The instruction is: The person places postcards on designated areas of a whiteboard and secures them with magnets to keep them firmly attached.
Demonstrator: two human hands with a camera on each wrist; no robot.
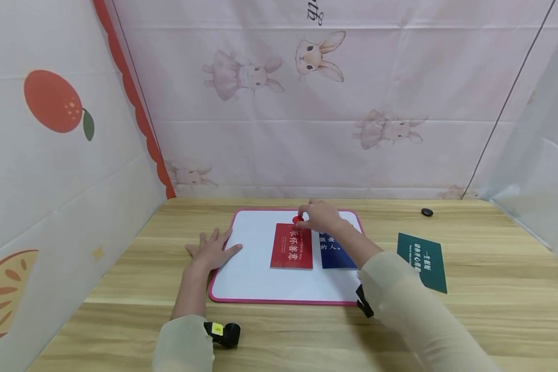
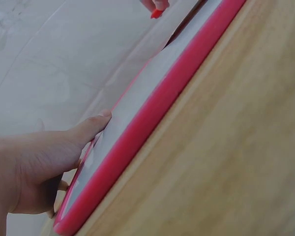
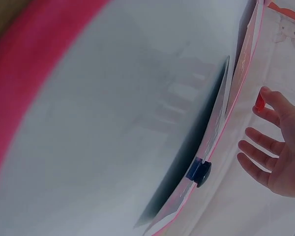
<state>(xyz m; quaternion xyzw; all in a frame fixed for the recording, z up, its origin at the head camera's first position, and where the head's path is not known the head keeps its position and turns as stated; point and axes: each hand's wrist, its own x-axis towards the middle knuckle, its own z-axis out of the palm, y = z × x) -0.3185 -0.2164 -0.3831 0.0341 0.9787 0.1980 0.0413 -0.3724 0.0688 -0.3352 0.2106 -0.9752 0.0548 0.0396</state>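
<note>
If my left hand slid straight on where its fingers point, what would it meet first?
Besides the board it touches, your left hand would probably meet the back cloth first, though depth is unclear.

A wooden table (image 1: 507, 315) with pale, streaky grain fills the lower part of the head view. Behind it rises a pale pink cloth (image 1: 307, 165), creased and printed with rabbits (image 1: 310, 57), some in pink dresses. On the left, a white wall (image 1: 116, 181) shows a whole orange fruit (image 1: 53, 102), a cut slice (image 1: 6, 294) and a red scalloped border (image 1: 131, 93). A pale right wall (image 1: 548, 191) faces it. The light is soft.
</note>
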